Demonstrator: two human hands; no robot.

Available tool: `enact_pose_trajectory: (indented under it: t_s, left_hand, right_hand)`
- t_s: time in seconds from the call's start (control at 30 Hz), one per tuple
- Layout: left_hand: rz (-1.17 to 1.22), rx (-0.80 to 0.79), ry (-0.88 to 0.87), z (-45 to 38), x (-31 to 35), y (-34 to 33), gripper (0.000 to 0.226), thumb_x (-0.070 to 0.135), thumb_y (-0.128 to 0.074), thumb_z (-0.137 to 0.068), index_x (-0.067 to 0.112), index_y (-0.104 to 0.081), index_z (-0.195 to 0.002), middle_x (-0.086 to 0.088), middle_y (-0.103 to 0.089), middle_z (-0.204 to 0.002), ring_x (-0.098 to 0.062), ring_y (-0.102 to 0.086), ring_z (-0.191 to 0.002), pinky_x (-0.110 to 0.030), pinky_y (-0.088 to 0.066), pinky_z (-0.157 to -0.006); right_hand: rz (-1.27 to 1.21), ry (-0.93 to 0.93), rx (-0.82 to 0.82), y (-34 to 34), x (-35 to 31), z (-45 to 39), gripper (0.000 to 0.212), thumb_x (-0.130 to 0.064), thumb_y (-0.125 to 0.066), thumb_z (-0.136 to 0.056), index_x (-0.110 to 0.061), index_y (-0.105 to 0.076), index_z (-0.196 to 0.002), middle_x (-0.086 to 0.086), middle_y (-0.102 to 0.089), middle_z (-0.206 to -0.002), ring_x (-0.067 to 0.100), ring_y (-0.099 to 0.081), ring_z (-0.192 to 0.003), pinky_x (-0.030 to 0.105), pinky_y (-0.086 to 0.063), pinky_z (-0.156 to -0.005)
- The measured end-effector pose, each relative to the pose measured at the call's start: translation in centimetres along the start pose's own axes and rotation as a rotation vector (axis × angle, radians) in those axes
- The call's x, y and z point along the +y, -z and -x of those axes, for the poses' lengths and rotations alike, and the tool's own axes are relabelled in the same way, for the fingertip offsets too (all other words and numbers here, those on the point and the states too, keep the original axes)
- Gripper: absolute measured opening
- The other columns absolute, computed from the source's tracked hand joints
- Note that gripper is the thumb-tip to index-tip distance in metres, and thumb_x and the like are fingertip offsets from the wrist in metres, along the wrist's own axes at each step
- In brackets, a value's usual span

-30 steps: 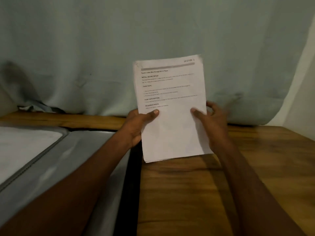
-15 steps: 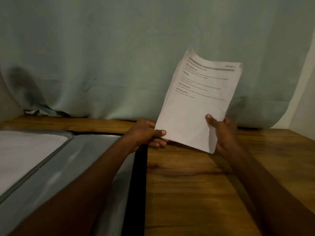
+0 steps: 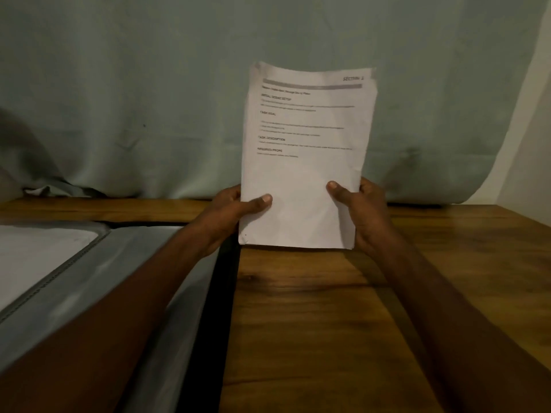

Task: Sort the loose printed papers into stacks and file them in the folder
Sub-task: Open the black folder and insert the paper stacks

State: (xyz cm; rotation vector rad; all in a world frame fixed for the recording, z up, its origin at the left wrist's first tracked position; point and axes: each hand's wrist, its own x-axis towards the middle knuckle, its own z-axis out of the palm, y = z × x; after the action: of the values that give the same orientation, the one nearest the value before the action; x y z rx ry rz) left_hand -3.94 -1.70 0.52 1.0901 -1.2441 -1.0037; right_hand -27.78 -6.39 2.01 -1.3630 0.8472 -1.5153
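Change: 0.5 s ago the stack of papers [image 3: 304, 174] leaned to the right with the left hand [image 3: 231, 214] only at its lower corner; it now stands straight and faces the camera, as it did 1.0 s ago, and the left hand is back on its left edge.
Papers: 1 stack of white printed sheets, held upright above the table [image 3: 343, 323], its bottom edge just over the wood; whether it touches the wood cannot be told. The upper right corners of the sheets behind peek out, slightly uneven. The top sheet carries a grey bar, a heading at the upper right and a few short blocks of text, too blurred to read.
Left hand: grips the lower left edge, thumb pressed on the front of the sheet, fingers curled behind it out of sight.
Right hand [image 3: 362, 214]: grips the lower right edge, thumb on the front; fingers [image 3: 368, 186] wrapped round the edge to the back.
Folder [image 3: 98, 278]: grey, lying open on the left of the table under the left forearm, with a white sheet [image 3: 38, 257] in its far-left half and a black strip along its right side.
Backdrop: a pale green cloth [image 3: 149, 84] hangs behind the table, bunched at lower left.
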Motion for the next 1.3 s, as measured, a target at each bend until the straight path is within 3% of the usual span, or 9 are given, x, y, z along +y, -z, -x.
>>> enact_pose_trajectory:
  t_s: [0.1,0.23,0.4,0.53,0.67,0.87,0.97,1.17,1.3]
  left_hand:
    - [0.004,0.054,0.04,-0.1,-1.0,-0.3,0.048,0.018,-0.084,-0.074,0.01,-0.07,-0.119,-0.009,-0.076,-0.117,-0.025,-0.073,-0.108,-0.038,-0.058,-0.096]
    - [0.099,0.171,-0.032,-0.4,-1.3,-1.1,0.025,0.004,-0.076,-0.088,0.011,-0.071,-0.112,-0.012,-0.075,-0.117,-0.022,-0.074,-0.099,-0.031,-0.06,-0.086]
    - [-0.26,0.324,-0.217,-0.1,-1.3,-2.8,0.038,0.011,-0.076,-0.092,0.005,-0.067,-0.128,-0.004,-0.071,-0.117,-0.019,-0.07,-0.101,-0.033,-0.057,-0.091]
    - [-0.341,0.394,-0.304,0.0,-0.7,-3.2,0.037,0.009,-0.073,-0.094,0.004,-0.066,-0.13,-0.004,-0.069,-0.117,-0.021,-0.067,-0.105,-0.032,-0.054,-0.091]
    - [-0.568,0.358,-0.193,0.0,-2.0,-3.0,0.038,0.013,-0.076,-0.091,0.003,-0.066,-0.127,-0.012,-0.069,-0.122,-0.023,-0.065,-0.107,-0.028,-0.049,-0.082]
    - [-0.604,0.307,-0.22,0.5,-1.1,-4.0,0.041,0.012,-0.074,-0.093,0.002,-0.064,-0.131,-0.013,-0.069,-0.125,-0.012,-0.058,-0.098,-0.017,-0.046,-0.073]
    - [-0.607,0.244,-0.105,0.6,-1.6,-4.4,0.049,0.019,-0.078,-0.091,0.003,-0.061,-0.134,-0.014,-0.067,-0.129,-0.015,-0.059,-0.103,-0.026,-0.046,-0.081]
    - [-0.583,0.222,-0.051,0.9,-1.4,-4.3,0.055,0.019,-0.078,-0.09,0.004,-0.057,-0.139,-0.014,-0.064,-0.135,-0.027,-0.062,-0.119,-0.027,-0.045,-0.088]
    - [-0.407,0.138,-0.055,1.0,-0.7,-3.1,0.058,0.026,-0.085,-0.082,0.014,-0.062,-0.134,-0.001,-0.07,-0.121,-0.015,-0.067,-0.107,-0.028,-0.054,-0.088]
  right_hand:
    - [0.07,0.03,-0.006,-0.3,0.0,-0.1,0.021,-0.018,-0.076,-0.091,-0.023,-0.069,-0.111,-0.01,-0.074,-0.1,0.0,-0.071,-0.08,0.018,-0.059,-0.071]
    - [0.189,-0.151,-0.144,0.9,-0.1,-0.2,0.047,-0.024,-0.085,-0.082,-0.018,-0.066,-0.124,0.0,-0.074,-0.116,0.019,-0.07,-0.104,0.039,-0.058,-0.095]
    - [0.352,-0.091,-0.138,0.9,0.0,0.3,0.047,-0.017,-0.078,-0.091,-0.012,-0.061,-0.134,-0.005,-0.066,-0.111,0.002,-0.06,-0.087,0.019,-0.049,-0.074]
    - [0.379,-0.079,-0.135,0.3,-0.1,0.6,0.057,-0.014,-0.079,-0.089,-0.01,-0.055,-0.14,-0.003,-0.061,-0.114,0.006,-0.059,-0.088,0.025,-0.048,-0.085]
    - [0.502,-0.171,-0.157,0.6,0.5,0.9,0.063,-0.015,-0.085,-0.083,-0.011,-0.054,-0.138,0.002,-0.062,-0.127,0.016,-0.059,-0.099,0.03,-0.048,-0.085]
    - [0.541,-0.17,-0.13,1.9,-0.2,0.4,0.059,0.0,-0.085,-0.078,-0.007,-0.058,-0.13,0.009,-0.064,-0.126,0.018,-0.059,-0.099,0.038,-0.055,-0.089]
    - [0.545,-0.231,-0.159,2.1,0.2,0.6,0.049,0.005,-0.086,-0.073,-0.016,-0.06,-0.11,0.004,-0.064,-0.114,0.01,-0.058,-0.086,0.026,-0.05,-0.067]
    - [0.665,-0.247,-0.188,2.4,0.8,0.3,0.047,0.001,-0.09,-0.07,-0.02,-0.057,-0.097,0.0,-0.064,-0.104,0.018,-0.061,-0.091,0.029,-0.052,-0.07]
    - [0.743,-0.297,-0.311,2.8,0.1,0.3,0.048,-0.002,-0.091,-0.07,-0.027,-0.057,-0.093,0.002,-0.068,-0.107,0.019,-0.064,-0.088,0.033,-0.056,-0.068]
